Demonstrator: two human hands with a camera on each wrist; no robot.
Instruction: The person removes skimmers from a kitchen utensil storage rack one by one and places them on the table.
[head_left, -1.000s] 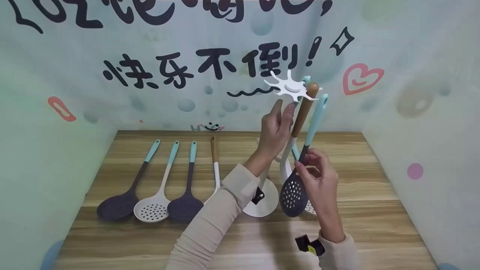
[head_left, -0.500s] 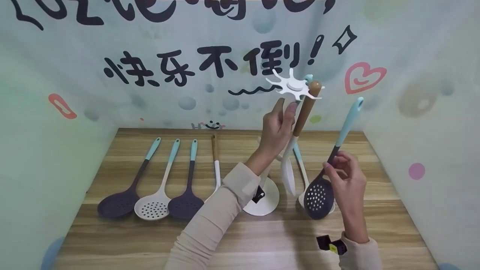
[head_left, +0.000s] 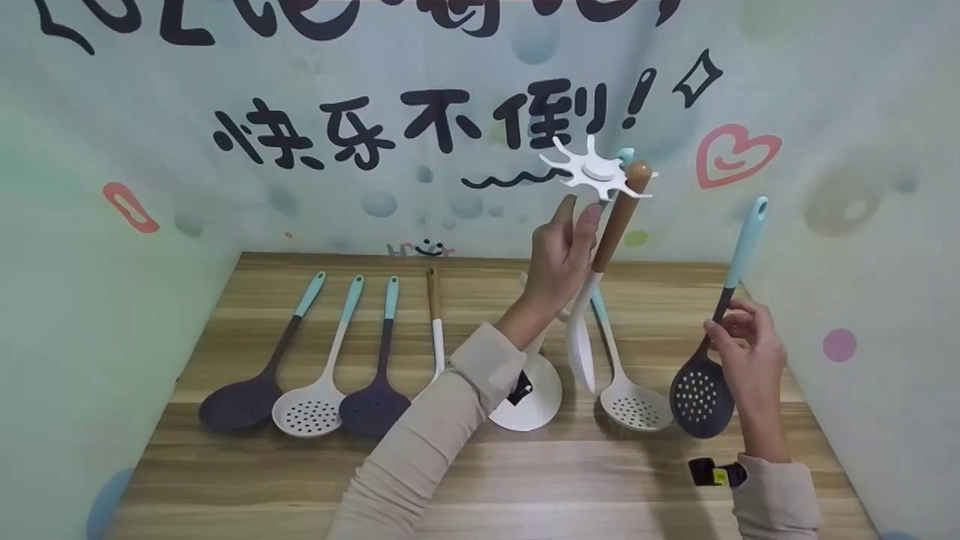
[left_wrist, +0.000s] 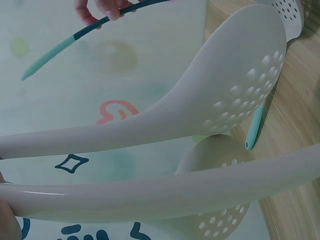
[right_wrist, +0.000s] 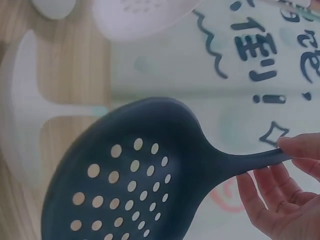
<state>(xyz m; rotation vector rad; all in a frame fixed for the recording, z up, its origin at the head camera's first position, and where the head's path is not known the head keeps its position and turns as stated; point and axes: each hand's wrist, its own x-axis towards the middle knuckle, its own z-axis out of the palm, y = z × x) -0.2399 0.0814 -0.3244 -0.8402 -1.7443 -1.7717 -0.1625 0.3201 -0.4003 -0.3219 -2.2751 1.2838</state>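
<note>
Navy perforated oval skimmer with turquoise handle [head_left: 703, 399], smooth finish: fingers of right hand [head_left: 750, 349] pinch its neck, beside the cream perforated skimmer [head_left: 637, 406] on the wood-grain counter [head_left: 540, 480]. Left hand [head_left: 559, 251] fingers grip the white star-topped rack [head_left: 598, 171] just under its prongs.

I'm watching the right hand [head_left: 750, 351] pinching a dark, turquoise-handled perforated skimmer [head_left: 699, 401], leaning handle-up; the left hand [head_left: 561, 259] is gripping an upright white stand [head_left: 598, 169] below its pronged top.

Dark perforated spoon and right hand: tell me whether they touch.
Touching: the right wrist view shows the right hand pinching the dark perforated spoon by its stem.
</note>
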